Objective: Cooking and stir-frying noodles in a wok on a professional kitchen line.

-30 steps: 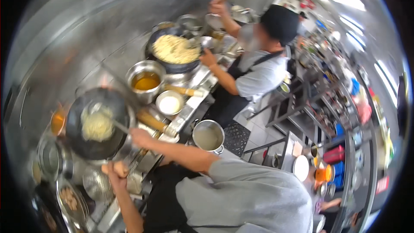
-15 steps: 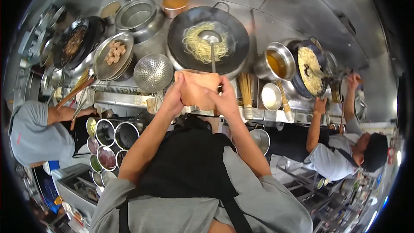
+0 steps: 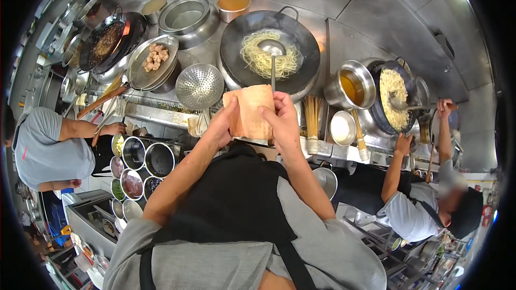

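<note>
A folded, pale orange cloth (image 3: pixel 250 111) is between my two hands, in front of my black apron. My left hand (image 3: pixel 221 125) is closed on its left edge, thumb on the near face. My right hand (image 3: pixel 285 122) grips the right edge, its thumb pressed on the cloth and its fingers curled behind. Just beyond, a dark wok (image 3: pixel 232 56) contains pale noodles (image 3: pixel 255 56). A steel ladle (image 3: pixel 272 48) rests on the noodles, its handle running toward my right hand. Steel shows no contact with my fingers that I can make out.
Left of the wok are a perforated skimmer (image 3: pixel 199 86) and a strainer with meat pieces (image 3: pixel 156 57). To the right stand a pot of amber liquid (image 3: pixel 352 87), a bamboo brush (image 3: pixel 312 121) and a wok of fried rice (image 3: pixel 394 96). Co-workers stand on both sides.
The cloth has turned more upright and looks more squarely folded. My right hand has shifted along its edge. The stove things sit slightly farther right in the picture.
</note>
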{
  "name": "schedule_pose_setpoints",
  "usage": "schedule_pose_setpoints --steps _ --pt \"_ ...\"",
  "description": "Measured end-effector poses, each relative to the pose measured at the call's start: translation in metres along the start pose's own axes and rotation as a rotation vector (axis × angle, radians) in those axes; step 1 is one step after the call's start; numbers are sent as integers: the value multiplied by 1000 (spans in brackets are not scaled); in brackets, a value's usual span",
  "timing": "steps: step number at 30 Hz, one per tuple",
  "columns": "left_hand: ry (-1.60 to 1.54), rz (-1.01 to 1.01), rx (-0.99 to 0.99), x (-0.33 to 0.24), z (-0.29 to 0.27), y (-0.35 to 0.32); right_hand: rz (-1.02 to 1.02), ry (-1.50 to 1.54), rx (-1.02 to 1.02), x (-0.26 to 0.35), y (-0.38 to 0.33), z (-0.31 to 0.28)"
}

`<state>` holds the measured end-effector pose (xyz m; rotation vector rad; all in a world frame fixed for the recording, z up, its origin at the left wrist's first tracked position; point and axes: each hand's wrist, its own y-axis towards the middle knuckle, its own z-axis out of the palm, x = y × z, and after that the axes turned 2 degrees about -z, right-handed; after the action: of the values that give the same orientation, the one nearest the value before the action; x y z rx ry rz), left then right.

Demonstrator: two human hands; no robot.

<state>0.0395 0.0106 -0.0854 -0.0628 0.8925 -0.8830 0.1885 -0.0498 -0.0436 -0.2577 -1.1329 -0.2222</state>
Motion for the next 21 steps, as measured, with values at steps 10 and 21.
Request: schedule_pose_setpoints --steps 10,21 --pt "-3 -134 -131 18 5 25 -400 -1035 -117 -72 22 -94" --pt "-258 -260 -406 33 -45 166 375 -108 -147 -32 -7 -113"
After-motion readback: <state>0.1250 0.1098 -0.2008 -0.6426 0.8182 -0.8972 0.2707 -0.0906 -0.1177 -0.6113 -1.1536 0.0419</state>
